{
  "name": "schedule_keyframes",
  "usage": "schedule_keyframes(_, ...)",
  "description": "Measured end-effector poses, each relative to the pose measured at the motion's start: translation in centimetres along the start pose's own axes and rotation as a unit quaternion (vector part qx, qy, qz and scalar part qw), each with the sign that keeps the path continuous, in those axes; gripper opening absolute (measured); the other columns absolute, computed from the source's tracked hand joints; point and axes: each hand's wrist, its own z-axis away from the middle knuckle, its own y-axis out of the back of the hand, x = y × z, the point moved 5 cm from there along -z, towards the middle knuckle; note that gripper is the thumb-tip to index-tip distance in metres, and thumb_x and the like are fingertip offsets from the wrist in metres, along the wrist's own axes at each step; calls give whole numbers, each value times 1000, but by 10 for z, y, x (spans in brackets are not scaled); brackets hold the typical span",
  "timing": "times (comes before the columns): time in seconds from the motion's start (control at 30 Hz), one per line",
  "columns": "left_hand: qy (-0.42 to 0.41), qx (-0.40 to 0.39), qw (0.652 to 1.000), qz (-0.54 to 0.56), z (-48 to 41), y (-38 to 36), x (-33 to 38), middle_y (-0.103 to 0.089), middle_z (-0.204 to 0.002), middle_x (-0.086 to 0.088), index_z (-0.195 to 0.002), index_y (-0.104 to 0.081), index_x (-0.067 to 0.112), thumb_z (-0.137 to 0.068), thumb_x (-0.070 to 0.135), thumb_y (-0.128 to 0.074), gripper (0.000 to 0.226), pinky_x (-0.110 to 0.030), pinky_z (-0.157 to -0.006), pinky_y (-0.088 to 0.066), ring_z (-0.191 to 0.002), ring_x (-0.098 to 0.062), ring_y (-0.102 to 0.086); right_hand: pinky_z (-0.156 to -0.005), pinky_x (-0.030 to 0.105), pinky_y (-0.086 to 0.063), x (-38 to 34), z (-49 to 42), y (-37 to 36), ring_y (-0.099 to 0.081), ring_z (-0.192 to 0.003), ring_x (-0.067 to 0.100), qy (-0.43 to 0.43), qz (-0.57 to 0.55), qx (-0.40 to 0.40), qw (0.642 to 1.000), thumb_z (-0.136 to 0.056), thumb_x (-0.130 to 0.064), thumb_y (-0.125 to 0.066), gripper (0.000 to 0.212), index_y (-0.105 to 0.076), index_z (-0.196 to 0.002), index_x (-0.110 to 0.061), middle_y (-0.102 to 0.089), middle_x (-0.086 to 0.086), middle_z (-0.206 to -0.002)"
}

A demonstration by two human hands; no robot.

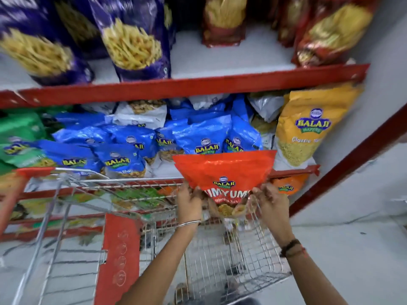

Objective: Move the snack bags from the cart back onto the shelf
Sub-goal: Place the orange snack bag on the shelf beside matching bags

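An orange-red Balaji snack bag point(224, 170) is held up above the wire cart point(220, 256), in front of the middle shelf. My left hand point(189, 202) grips its lower left corner and my right hand point(269, 202) grips its lower right corner. The bag's top edge reaches the red front rail of the middle shelf point(293, 170), level with the blue bags point(198, 137). The bag's bottom is partly hidden behind my fingers.
The middle shelf holds blue, green and white bags, with a yellow bag point(308, 128) at the right end. Purple and red bags stand on the upper shelf point(198, 84). A red cart flap point(119, 256) sits at the left. A red slanted post point(352, 164) borders the right.
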Motion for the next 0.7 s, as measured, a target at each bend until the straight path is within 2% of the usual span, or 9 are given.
schedule_keyframes(0.07,-40,22,999,18,-1,3,46,-66,-107,-11,-105,-59,21,-83,13,-52,25,-52,-95,-49,-104,-36,-61,-53,14,-38,-41,-11,10,-51,-53,-2,43,-49,12,998,-86,-11,-60,32,-51,-61,-29,-57,-12,-54)
schedule_keyframes(0.17,-94,11,993,70,-3,1,118,-68,-106,-8,-96,-59,35,-85,17,-52,23,-54,-89,-53,-101,-34,-64,-65,21,-48,-101,-35,26,-59,-67,4,112,-97,16,989,-88,-17,-59,19,-60,-72,-28,-66,-10,-70)
schedule_keyframes(0.2,-108,4,990,94,-4,-1,140,-68,-103,-7,-93,-59,35,-87,14,-50,23,-50,-85,-56,-99,-34,-65,-65,23,-48,-122,-43,33,-60,-68,5,137,-104,25,985,-88,-18,-60,18,-61,-73,-30,-66,-9,-73)
schedule_keyframes(0.27,-136,-12,978,157,-6,-5,182,-67,-93,-1,-92,-55,28,-91,7,-47,22,-35,-73,-61,-90,-29,-67,-64,25,-50,-163,-60,46,-61,-66,5,186,-118,52,974,-85,-19,-62,17,-63,-73,-31,-68,-13,-68)
schedule_keyframes(0.33,-172,-30,965,195,-7,-10,224,-64,-89,2,-94,-51,20,-92,5,-44,17,-25,-67,-60,-81,-19,-67,-60,18,-49,-202,-78,58,-58,-59,-1,221,-146,76,961,-84,-15,-62,25,-62,-68,-34,-66,-23,-60)
schedule_keyframes(0.4,-209,-37,953,217,-14,-16,260,-61,-87,0,-88,-48,21,-92,5,-43,18,-25,-67,-59,-76,-16,-65,-64,21,-52,-235,-97,67,-57,-61,-3,252,-170,88,949,-84,-14,-62,27,-64,-70,-37,-65,-26,-61)
schedule_keyframes(0.5,-256,-24,937,236,-36,-27,301,-56,-84,-1,-80,-46,24,-92,6,-42,22,-22,-67,-58,-76,-15,-62,-78,45,-57,-271,-128,71,-64,-79,15,291,-202,107,929,-84,-20,-61,18,-66,-78,-37,-69,-16,-77)
schedule_keyframes(0.63,-292,-16,919,263,-87,-47,323,-54,-82,1,-79,-43,24,-91,3,-43,24,-23,-72,-57,-88,-20,-54,-84,47,-53,-281,-178,58,-59,-83,10,293,-234,134,917,-84,-20,-61,26,-65,-79,-45,-68,-25,-76)
schedule_keyframes(0.7,-289,-10,921,261,-117,-57,321,-52,-82,2,-77,-41,25,-91,2,-43,27,-24,-74,-58,-91,-21,-52,-86,49,-52,-272,-206,47,-57,-85,11,276,-239,142,920,-85,-21,-61,26,-63,-78,-46,-65,-20,-82)
